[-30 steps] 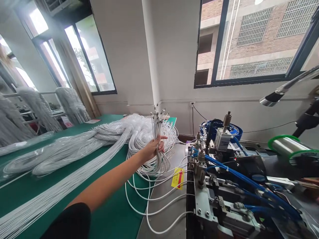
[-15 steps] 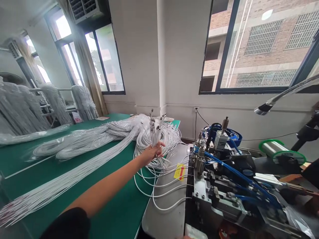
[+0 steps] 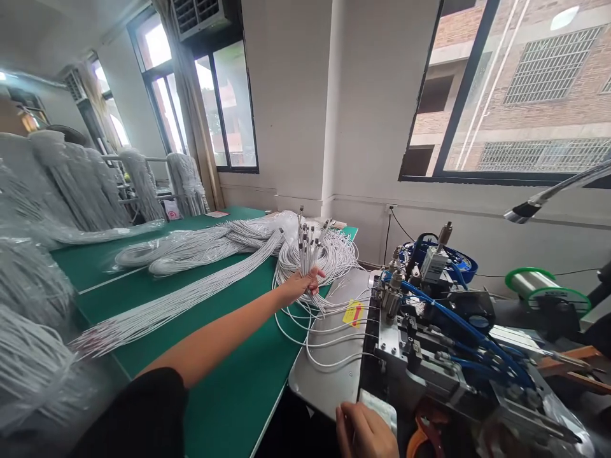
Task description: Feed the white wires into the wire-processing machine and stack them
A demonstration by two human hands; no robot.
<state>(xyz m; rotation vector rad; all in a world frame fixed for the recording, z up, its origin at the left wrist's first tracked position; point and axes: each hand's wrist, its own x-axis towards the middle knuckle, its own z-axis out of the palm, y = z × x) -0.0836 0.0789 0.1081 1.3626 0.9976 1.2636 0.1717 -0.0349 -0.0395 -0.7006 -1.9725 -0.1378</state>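
My left hand (image 3: 303, 284) is wrapped round a bundle of white cables (image 3: 309, 254), whose metal-tipped ends stick up above the fist. Behind it lies a coiled heap of white cables (image 3: 341, 254) on the edge of the green table (image 3: 224, 375). Several cables loop from there over the grey metal plate (image 3: 329, 388) into the machine (image 3: 396, 331). My right hand (image 3: 366, 432) is low in the view beside a pale box (image 3: 379, 407) at the machine's front, its fingers curled; whether they hold anything is hidden.
Long straight cables (image 3: 191, 299) and bagged bundles (image 3: 186, 251) lie across the table. More wrapped bundles (image 3: 28, 356) are at the left. On the right are a solder wire spool (image 3: 544, 283), a lamp (image 3: 522, 211) and an orange-handled object (image 3: 420, 432).
The view has turned left, so the scene sits further right. My right hand has come up into view at the bottom. My left hand still grips the cable bundle.
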